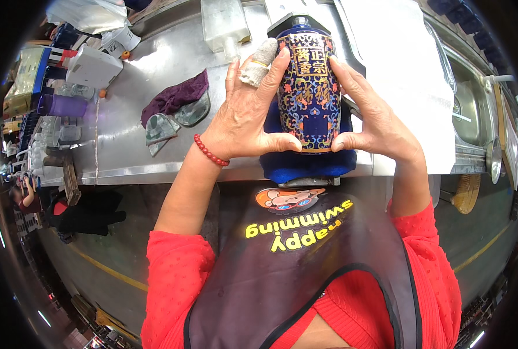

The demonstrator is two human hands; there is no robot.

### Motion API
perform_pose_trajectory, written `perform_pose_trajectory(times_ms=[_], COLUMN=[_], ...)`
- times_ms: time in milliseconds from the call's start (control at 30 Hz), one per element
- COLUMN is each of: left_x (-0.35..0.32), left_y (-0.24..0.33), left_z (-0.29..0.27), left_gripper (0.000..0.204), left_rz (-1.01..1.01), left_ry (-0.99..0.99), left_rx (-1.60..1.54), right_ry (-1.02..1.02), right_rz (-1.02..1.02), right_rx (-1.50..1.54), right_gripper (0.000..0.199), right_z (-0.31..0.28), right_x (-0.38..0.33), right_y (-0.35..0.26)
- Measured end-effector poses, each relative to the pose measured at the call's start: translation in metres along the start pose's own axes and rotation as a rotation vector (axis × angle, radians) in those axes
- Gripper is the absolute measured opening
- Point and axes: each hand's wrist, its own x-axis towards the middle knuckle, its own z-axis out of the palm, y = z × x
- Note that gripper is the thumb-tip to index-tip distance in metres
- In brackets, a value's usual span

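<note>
A dark blue bottle (309, 113) with a colourful floral pattern and gold lettering lies on a blue cloth pad (305, 166) at the bench's front edge, its neck pointing away from me. My left hand (235, 119) frames its left side, index fingertip near the shoulder and thumb at the base. Greyish cloth finger covers (257, 64) wrap a finger of that hand, and a red bead bracelet circles its wrist. Along the right side, my right hand (381, 125) presses its thumb near the base and its fingers higher up. Both hands appear to grip the label's edges.
On the metal bench (125, 116) lie a purple cloth (180, 93) and grey-green pads (161, 129). A clear glass bottle (224, 26) rests at the back. White sheets (407, 87) cover the right side, beside a sink (468, 99). Containers crowd the far left; another person (29, 195) is there.
</note>
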Motion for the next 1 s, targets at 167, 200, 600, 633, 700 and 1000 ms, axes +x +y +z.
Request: perform_pose_trajectory(times_ms=[167,200,600,633,700,1000], left_x=[-0.001,-0.001,0.002,0.001,0.0,-0.014], left_y=[-0.001,-0.001,0.01,0.011,0.01,0.009], left_z=[0.001,0.001,-0.008,-0.008,-0.007,0.01], left_gripper=[0.135,0.135,0.133,0.134,0.137,0.112], left_rz=[0.006,0.003,-0.014,-0.022,-0.042,-0.118], left_ry=[0.001,-0.001,-0.016,-0.027,-0.049,0.225], left_rx=[0.002,0.006,0.007,0.007,0.013,-0.157], right_ry=[-0.011,-0.015,0.033,-0.083,-0.199,-0.286], right_rz=[0.0,-0.001,-0.174,-0.183,-0.08,-0.375], right_rx=[0.002,-0.003,-0.47,-0.445,-0.515,-0.163], right_gripper=[0.128,0.128,0.039,0.027,0.019,0.021], right_z=[-0.002,-0.002,-0.042,-0.046,-0.053,-0.043], right_x=[0.004,0.005,0.028,0.045,0.087,0.099], right_y=[-0.008,-0.008,-0.059,-0.076,-0.101,-0.07])
